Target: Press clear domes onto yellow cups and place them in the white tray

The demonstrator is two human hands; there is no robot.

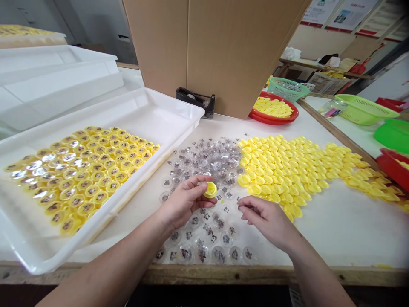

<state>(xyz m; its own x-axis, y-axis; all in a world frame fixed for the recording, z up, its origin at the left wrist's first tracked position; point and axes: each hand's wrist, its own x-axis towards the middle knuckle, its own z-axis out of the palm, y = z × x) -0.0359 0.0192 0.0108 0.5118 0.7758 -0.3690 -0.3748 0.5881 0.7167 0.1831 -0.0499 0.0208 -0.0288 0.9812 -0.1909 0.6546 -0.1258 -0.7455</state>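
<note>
My left hand (183, 200) holds a small round yellow plastic cap (211, 190) between thumb and fingers, its shallow dish side showing. To its right, my right hand (268, 218) is closed in a pinch above the white table. A tiny dark bit shows at those fingertips, too small to name. Under and around both hands lie clear round plastic discs (202, 254) with small printed animal figures. Beyond my right hand spreads a large layer of yellow caps (275, 164), some overlapping.
At left, a white tray (174, 111) holds rows of yellow caps with printed figures (92, 172). Behind stand a cardboard box (211, 51) and a black tape dispenser (196, 100). A red basin (275, 119) and green baskets (367, 110) are at right. The table has a wooden front edge (239, 275).
</note>
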